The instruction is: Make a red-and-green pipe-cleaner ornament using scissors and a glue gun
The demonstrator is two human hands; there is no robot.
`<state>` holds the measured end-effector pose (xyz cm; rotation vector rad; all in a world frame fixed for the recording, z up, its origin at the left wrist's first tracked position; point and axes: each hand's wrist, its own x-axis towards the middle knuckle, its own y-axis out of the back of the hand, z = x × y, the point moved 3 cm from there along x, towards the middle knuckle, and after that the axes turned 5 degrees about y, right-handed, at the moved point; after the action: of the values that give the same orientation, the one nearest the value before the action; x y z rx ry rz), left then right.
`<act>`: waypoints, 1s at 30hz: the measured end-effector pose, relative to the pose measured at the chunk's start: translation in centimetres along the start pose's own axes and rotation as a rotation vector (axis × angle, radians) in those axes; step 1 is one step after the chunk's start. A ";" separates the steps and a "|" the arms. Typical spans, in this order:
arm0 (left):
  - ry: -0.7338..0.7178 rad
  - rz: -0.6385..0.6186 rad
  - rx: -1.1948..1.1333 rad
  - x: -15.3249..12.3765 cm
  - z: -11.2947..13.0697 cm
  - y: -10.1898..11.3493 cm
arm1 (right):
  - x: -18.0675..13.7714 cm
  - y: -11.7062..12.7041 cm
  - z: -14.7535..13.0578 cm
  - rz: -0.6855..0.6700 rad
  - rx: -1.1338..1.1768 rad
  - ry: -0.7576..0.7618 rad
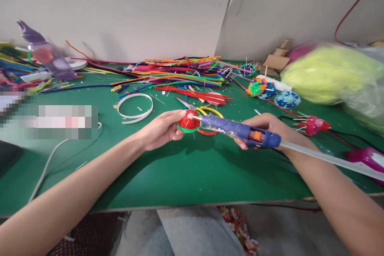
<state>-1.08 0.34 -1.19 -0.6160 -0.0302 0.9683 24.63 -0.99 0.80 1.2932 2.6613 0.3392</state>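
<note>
Between the fingers of my left hand [163, 129] is a small round red piece with a green rim [188, 123], held just above the table. A whitish patch shows on its top. My right hand [264, 126] is wrapped round a blue hot glue gun [229, 126], whose metal tip points left and meets or nearly meets the whitish patch. From the gun's back end a long clear glue stick [327, 160] sticks out to the right. Behind the red piece lie scissors [207, 111] with yellow and red handles, partly hidden by it and the gun.
A pile of coloured pipe cleaners [180, 74] lies along the back of the green table [180, 176]. A white strip coil [135, 108] is left of the scissors. Purple bottle [49, 54] stands back left; blue round pieces [287, 99] and a yellow-green bag [324, 74] lie right.
</note>
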 end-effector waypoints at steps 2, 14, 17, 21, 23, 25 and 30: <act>0.000 -0.004 0.000 0.0 0.0 0.0 | 0.0 0.1 0.0 -0.018 -0.009 0.009; -0.044 0.057 0.134 -0.2 0.1 0.0 | 0.5 2.9 0.7 0.346 0.165 0.286; -0.152 0.100 0.256 -0.3 0.4 0.1 | 0.1 5.2 1.5 0.367 -0.133 0.155; -0.264 0.105 0.340 -0.5 1.0 0.1 | 0.1 7.0 2.4 0.238 -0.536 0.132; -0.292 0.104 0.368 -0.6 1.2 0.0 | 0.3 7.4 2.9 0.220 -0.652 0.152; -0.292 0.103 0.381 -0.7 1.3 -0.1 | 0.6 7.5 3.5 0.185 -0.727 0.159; -0.247 0.108 0.358 -0.8 1.1 -0.2 | 0.9 7.2 3.7 0.258 -0.757 0.137</act>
<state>-1.74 0.21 0.01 -0.1686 -0.0417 1.1182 30.47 4.53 -0.87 1.3470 2.0785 1.3463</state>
